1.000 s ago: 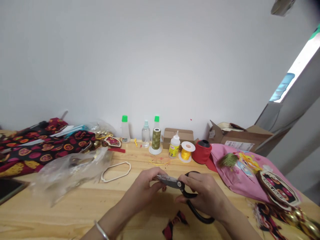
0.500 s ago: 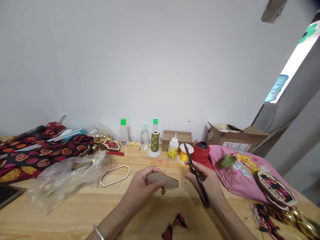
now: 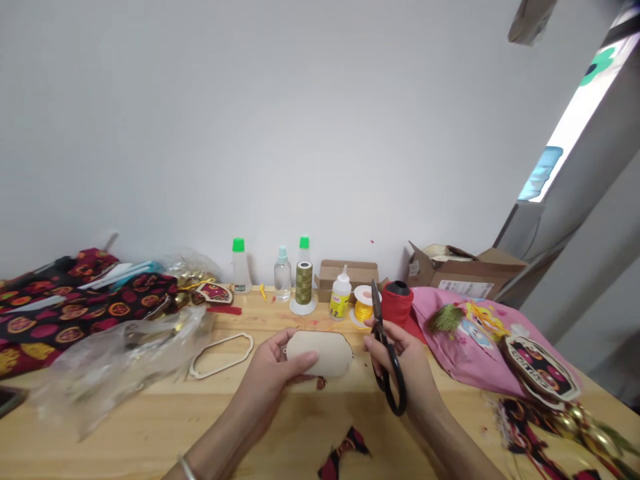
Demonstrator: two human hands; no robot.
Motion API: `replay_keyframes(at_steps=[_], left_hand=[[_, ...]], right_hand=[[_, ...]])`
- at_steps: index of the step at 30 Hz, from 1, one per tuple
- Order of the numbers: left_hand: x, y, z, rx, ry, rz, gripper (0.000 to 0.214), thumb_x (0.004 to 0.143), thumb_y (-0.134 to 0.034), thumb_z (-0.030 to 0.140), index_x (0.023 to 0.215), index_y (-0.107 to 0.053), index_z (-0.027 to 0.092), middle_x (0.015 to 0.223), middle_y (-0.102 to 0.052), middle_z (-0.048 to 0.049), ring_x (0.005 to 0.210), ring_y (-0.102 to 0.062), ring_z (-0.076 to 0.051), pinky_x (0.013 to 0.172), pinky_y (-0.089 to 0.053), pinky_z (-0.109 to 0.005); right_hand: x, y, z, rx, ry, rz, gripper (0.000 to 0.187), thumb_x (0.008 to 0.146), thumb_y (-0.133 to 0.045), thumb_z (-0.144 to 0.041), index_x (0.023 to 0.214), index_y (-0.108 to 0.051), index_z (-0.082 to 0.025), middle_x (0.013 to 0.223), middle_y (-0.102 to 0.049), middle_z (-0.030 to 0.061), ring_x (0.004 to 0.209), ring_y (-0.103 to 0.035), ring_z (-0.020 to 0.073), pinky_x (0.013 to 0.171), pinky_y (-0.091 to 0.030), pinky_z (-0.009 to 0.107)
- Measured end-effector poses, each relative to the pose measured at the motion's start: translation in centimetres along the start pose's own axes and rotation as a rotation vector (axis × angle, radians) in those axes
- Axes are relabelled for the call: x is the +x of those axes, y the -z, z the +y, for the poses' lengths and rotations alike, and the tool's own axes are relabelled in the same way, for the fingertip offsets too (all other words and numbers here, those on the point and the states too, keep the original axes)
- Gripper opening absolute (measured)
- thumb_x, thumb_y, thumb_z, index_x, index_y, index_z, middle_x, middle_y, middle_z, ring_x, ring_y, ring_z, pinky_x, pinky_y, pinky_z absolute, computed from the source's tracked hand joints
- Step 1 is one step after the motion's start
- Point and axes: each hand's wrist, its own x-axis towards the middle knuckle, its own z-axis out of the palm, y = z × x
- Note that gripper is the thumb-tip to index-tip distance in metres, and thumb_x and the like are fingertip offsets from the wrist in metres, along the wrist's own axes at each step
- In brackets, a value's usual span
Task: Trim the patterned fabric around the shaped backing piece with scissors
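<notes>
My left hand grips a pale, rounded flat plaque by its left end, thumb across its face, held above the wooden table. In my right hand is a pair of black-handled scissors, blades pointing up and away, just right of the plaque and apart from it. Below them on the table lies a dark patterned fabric scrap. A smaller dark scrap shows just under the plaque. To the left lies a thin wooden frame with a similar rounded outline.
Along the wall stand a glue bottle, an olive thread spool, a yellow cord spool and a red thread cone. Patterned fabric and a plastic bag lie left; a pink bag and cardboard box are right.
The plaque has been tilted so its broad pale face now shows, where before it was seen nearly edge-on. The scissors have turned more upright. The view has shifted slightly to the right.
</notes>
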Motion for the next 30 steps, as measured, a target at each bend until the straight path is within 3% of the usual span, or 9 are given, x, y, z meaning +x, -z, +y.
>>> replay_keyframes(at_steps=[6, 12, 17, 21, 25, 30], left_hand=[[0.1, 0.0, -0.1, -0.056, -0.016, -0.01, 0.026, 0.064, -0.065, 0.016, 0.088, -0.054, 0.013, 0.088, -0.063, -0.0085, 0.075, -0.06, -0.021, 0.062, -0.051, -0.033], [-0.2, -0.4, 0.1, -0.086, 0.015, -0.034, 0.025, 0.062, -0.066, 0.013, 0.085, -0.055, 0.012, 0.08, -0.065, -0.006, 0.068, -0.06, -0.018, 0.058, -0.051, -0.03], [-0.5, -1.1, -0.1, -0.201, 0.034, -0.029, 0.022, 0.064, -0.064, 0.014, 0.086, -0.058, 0.013, 0.08, -0.066, -0.0052, 0.068, -0.06, -0.016, 0.06, -0.049, -0.025], [-0.6, -1.5, -0.5, -0.286, 0.045, -0.002, 0.016, 0.066, -0.063, 0.013, 0.082, -0.06, 0.015, 0.076, -0.067, -0.0028, 0.068, -0.06, -0.013, 0.061, -0.048, -0.022], [-0.6, -1.2, -0.3, -0.238, 0.004, 0.012, 0.017, 0.065, -0.064, 0.013, 0.082, -0.06, 0.013, 0.074, -0.066, -0.0031, 0.066, -0.059, -0.014, 0.061, -0.047, -0.024], [-0.7, -0.3, 0.4, -0.064, -0.057, 0.022, 0.013, 0.064, -0.065, 0.017, 0.075, -0.062, 0.012, 0.069, -0.066, -0.0029, 0.063, -0.058, -0.015, 0.059, -0.046, -0.025]], right_hand=[[-0.2, -0.1, -0.1, 0.056, -0.016, -0.11, 0.036, 0.061, -0.066, -0.031, 0.09, -0.054, -0.014, 0.056, -0.053, -0.0041, 0.036, -0.04, 0.0044, 0.033, -0.033, 0.017], [-0.6, -0.3, -0.3, 0.066, -0.01, -0.23, 0.036, 0.054, -0.07, -0.022, 0.088, -0.057, -0.015, 0.061, -0.052, -0.0038, 0.047, -0.045, 0.0052, 0.04, -0.035, 0.016], [-1.0, -1.1, 0.1, 0.115, -0.013, -0.237, 0.033, 0.056, -0.069, -0.024, 0.085, -0.055, -0.017, 0.059, -0.049, -0.0056, 0.045, -0.043, 0.0049, 0.041, -0.034, 0.017], [-1.3, -1.7, 0.1, 0.109, -0.011, -0.338, 0.035, 0.052, -0.072, -0.026, 0.081, -0.054, -0.017, 0.058, -0.048, -0.0056, 0.048, -0.044, 0.007, 0.047, -0.037, 0.019], [-1.0, -0.8, -0.4, -0.074, 0.08, -0.338, 0.038, 0.054, -0.07, -0.03, 0.086, -0.054, -0.017, 0.057, -0.038, -0.0062, 0.05, -0.037, 0.0073, 0.047, -0.031, 0.018], [-0.5, 1.1, -1.7, -0.489, 0.362, -0.352, 0.029, 0.066, -0.061, -0.032, 0.09, -0.053, -0.019, 0.064, -0.037, -0.0047, 0.055, -0.033, 0.009, 0.049, -0.028, 0.019]])
